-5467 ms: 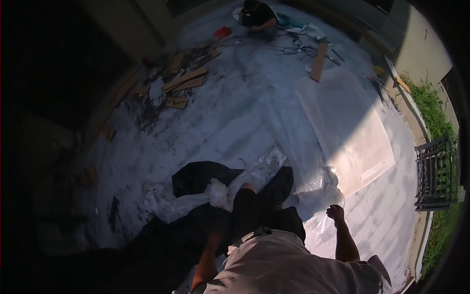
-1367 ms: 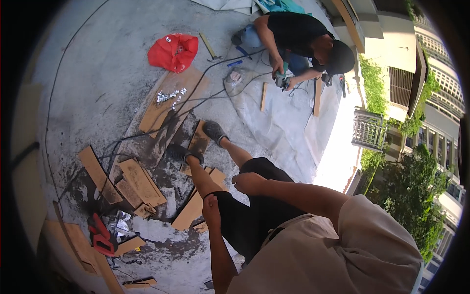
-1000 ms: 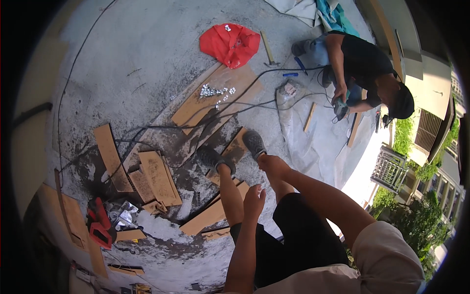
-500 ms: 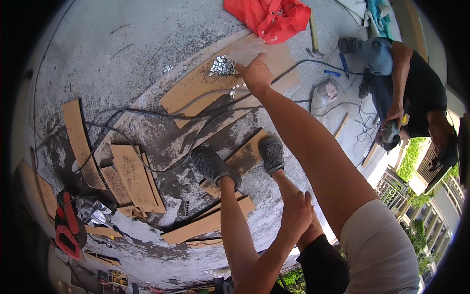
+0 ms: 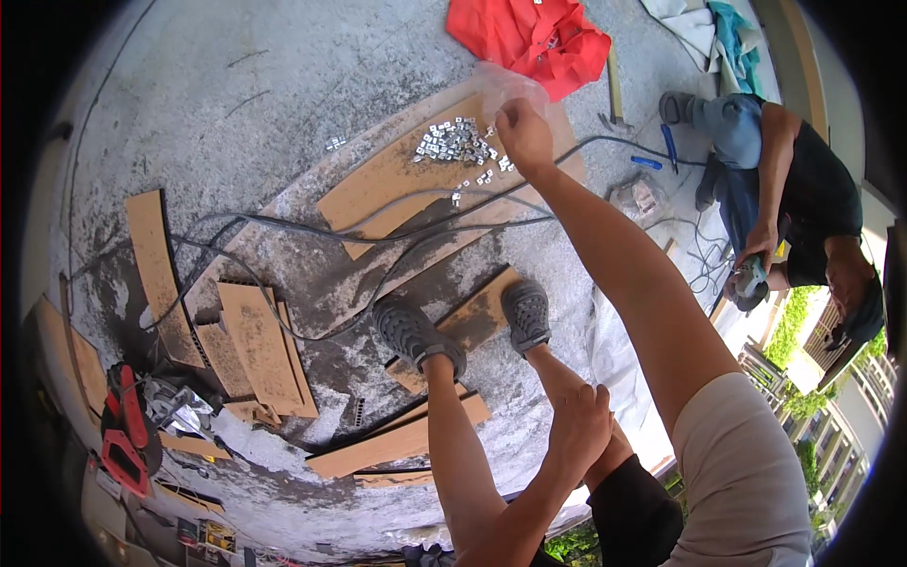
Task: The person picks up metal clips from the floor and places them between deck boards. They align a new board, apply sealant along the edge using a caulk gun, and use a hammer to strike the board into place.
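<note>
My right hand (image 5: pixel 521 130) is closed on a crumpled clear plastic bag (image 5: pixel 505 83) at the upper middle, beside a scattered pile of small metal clips (image 5: pixel 452 142) on a tan board (image 5: pixel 378 194). My left hand (image 5: pixel 578 430) is curled against my right leg below the knee; whether it holds anything is hidden. Both grey clogs (image 5: pixel 416 333) rest among loose boards. A red bag (image 5: pixel 529 33) lies just beyond the plastic.
Another person (image 5: pixel 808 189) crouches at the right holding an angle grinder (image 5: pixel 751 274), near a hammer (image 5: pixel 614 90) and blue-handled tools (image 5: pixel 671 146). Cables (image 5: pixel 283 225) cross the floor. Cut planks (image 5: pixel 250 350) and a red-and-black power tool (image 5: pixel 123 454) lie at the left.
My view has turned onto the boards and clips. My right hand has reached up from beside my legs and closed on the plastic bag; my left hand has moved against my right leg.
</note>
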`<control>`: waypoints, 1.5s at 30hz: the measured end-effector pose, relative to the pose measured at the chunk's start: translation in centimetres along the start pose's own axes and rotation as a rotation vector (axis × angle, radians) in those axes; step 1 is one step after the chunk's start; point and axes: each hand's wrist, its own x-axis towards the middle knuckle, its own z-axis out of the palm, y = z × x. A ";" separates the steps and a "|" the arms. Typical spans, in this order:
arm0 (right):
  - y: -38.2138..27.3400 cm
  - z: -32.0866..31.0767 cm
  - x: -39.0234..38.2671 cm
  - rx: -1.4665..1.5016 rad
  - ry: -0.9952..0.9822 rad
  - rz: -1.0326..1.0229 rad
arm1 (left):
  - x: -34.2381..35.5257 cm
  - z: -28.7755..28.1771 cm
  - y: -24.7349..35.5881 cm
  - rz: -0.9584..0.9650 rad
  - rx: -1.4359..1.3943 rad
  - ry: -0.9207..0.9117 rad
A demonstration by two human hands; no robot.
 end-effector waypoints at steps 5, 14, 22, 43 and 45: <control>1.0 3.1 -2.0 -0.047 0.117 -0.339 | 0.1 -0.6 0.6 -0.002 0.003 0.043; 4.1 3.7 -1.2 -0.236 0.069 0.088 | 0.5 -0.3 1.2 0.058 0.039 0.052; 0.3 5.0 -2.6 -0.363 -0.099 -0.100 | 0.6 -0.3 0.9 0.039 0.073 0.093; 3.9 8.3 -0.1 -0.395 0.126 -0.748 | 1.0 -3.2 1.6 -0.028 -0.045 0.011; 3.4 9.0 0.3 -0.356 0.150 -0.775 | 0.7 -3.8 2.2 -0.049 0.021 0.010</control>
